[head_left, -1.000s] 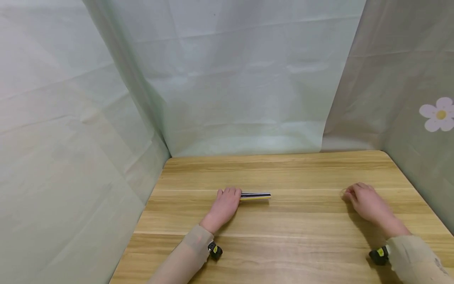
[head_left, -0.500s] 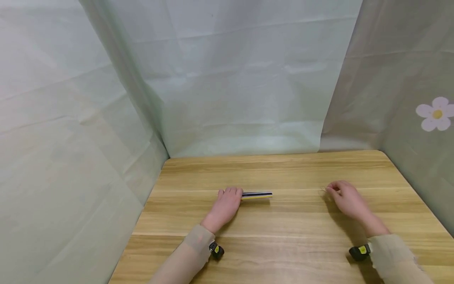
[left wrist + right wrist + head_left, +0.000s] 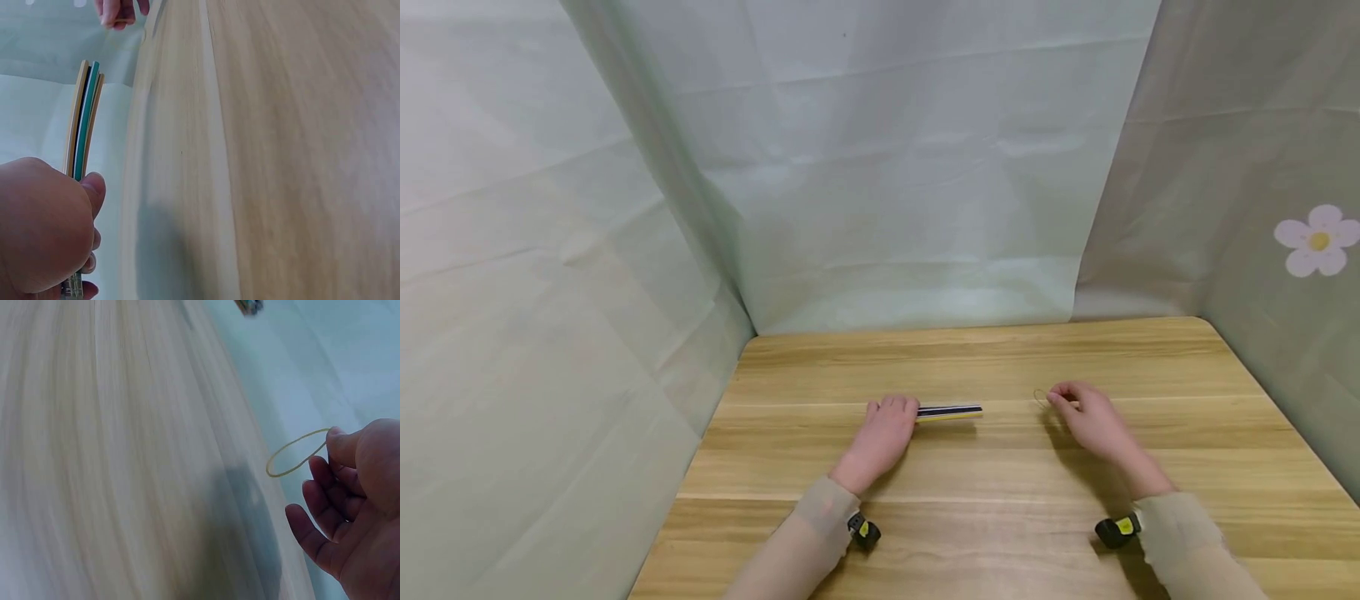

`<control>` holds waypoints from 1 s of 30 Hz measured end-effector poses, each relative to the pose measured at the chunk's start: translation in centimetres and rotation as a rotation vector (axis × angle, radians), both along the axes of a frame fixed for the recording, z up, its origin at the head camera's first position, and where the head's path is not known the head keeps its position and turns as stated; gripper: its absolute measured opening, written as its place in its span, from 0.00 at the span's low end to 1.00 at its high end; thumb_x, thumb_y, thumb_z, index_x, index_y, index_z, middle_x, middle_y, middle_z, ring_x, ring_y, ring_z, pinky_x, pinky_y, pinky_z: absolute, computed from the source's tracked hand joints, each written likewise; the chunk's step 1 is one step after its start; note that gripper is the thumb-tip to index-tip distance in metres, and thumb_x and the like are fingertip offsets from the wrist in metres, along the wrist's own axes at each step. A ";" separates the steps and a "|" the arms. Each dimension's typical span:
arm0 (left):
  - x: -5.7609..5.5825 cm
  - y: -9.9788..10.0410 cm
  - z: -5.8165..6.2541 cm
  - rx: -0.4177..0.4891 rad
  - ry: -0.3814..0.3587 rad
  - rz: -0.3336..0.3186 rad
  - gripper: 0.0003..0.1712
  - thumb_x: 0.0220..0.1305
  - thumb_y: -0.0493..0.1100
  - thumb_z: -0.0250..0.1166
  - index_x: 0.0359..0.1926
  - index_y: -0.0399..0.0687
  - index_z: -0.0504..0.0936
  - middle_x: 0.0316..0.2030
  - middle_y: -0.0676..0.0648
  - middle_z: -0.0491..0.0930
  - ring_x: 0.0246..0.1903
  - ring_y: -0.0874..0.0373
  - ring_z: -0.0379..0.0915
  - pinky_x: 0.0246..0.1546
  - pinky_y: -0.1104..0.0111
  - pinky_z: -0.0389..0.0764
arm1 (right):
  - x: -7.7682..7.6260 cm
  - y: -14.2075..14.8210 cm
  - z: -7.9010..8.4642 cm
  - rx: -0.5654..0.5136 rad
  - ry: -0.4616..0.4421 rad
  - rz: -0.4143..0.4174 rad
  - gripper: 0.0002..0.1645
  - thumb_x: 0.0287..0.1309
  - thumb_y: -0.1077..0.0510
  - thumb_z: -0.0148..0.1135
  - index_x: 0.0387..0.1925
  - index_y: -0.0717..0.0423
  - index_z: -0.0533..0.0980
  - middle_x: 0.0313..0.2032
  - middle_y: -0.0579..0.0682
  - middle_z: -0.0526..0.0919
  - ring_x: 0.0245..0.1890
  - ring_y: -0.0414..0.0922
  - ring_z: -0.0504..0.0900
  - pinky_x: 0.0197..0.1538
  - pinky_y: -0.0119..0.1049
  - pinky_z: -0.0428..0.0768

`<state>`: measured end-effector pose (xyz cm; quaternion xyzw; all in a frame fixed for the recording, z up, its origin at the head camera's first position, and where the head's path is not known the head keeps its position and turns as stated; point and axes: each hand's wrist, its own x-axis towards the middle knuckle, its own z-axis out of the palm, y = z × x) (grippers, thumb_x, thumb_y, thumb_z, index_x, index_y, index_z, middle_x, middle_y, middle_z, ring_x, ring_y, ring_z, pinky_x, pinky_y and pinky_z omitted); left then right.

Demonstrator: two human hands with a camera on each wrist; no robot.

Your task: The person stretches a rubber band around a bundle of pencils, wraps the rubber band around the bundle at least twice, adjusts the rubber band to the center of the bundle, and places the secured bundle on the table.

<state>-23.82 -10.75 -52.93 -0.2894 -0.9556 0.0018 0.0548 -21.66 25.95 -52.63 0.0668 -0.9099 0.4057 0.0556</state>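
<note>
My left hand grips a bundle of slim pencil-like sticks, held level just above the table. In the left wrist view the sticks show tan, green and dark sides, and the fingers hide their lower part. To the right, my right hand pinches a thin yellowish rubber band between thumb and index finger. The band hangs out as a loose loop toward the bundle, apart from it. The other fingers of that hand are half curled, seen in the right wrist view.
Both hands are over a wood-grain table. Pale cloth sheets hang behind it and at both sides. A flower print shows on the right sheet. A small black camera sits on each wrist.
My right hand has moved left across the table with the rubber band, closer to the bundle. The left hand and its sticks have stayed nearly in place.
</note>
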 end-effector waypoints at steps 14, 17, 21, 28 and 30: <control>-0.1 1.0 -0.4 0.008 -0.009 0.012 0.07 0.85 0.46 0.54 0.51 0.48 0.73 0.43 0.48 0.77 0.42 0.54 0.69 0.42 0.60 0.68 | -1.0 -6.1 -0.2 -0.104 0.009 0.068 0.09 0.79 0.58 0.61 0.49 0.62 0.81 0.43 0.52 0.84 0.47 0.50 0.81 0.56 0.54 0.80; -0.2 1.2 -0.7 0.014 -0.007 0.019 0.08 0.85 0.47 0.53 0.50 0.47 0.72 0.42 0.48 0.76 0.41 0.54 0.69 0.41 0.60 0.68 | -0.9 -6.9 -0.2 -0.115 0.008 0.079 0.08 0.79 0.59 0.61 0.48 0.61 0.81 0.44 0.52 0.84 0.47 0.49 0.81 0.55 0.53 0.81; -0.2 1.3 -0.9 0.014 -0.007 0.034 0.10 0.85 0.48 0.54 0.50 0.47 0.72 0.42 0.48 0.77 0.42 0.53 0.71 0.41 0.60 0.68 | -0.8 -7.8 -0.1 -0.131 0.006 0.083 0.07 0.78 0.60 0.62 0.47 0.60 0.82 0.43 0.51 0.85 0.46 0.47 0.81 0.54 0.50 0.82; -0.4 1.4 -0.6 0.037 0.008 0.079 0.10 0.85 0.48 0.55 0.50 0.46 0.74 0.44 0.46 0.80 0.45 0.51 0.75 0.43 0.58 0.71 | -0.8 -9.1 0.1 -0.136 0.033 0.079 0.04 0.76 0.61 0.64 0.45 0.57 0.83 0.42 0.49 0.84 0.44 0.45 0.80 0.50 0.45 0.83; -0.5 1.5 -0.4 0.048 0.012 0.090 0.09 0.84 0.47 0.56 0.49 0.46 0.75 0.43 0.46 0.80 0.44 0.51 0.75 0.42 0.58 0.71 | -0.8 -9.3 0.1 -0.134 0.044 0.075 0.03 0.76 0.61 0.65 0.44 0.56 0.83 0.41 0.48 0.84 0.43 0.45 0.80 0.49 0.43 0.82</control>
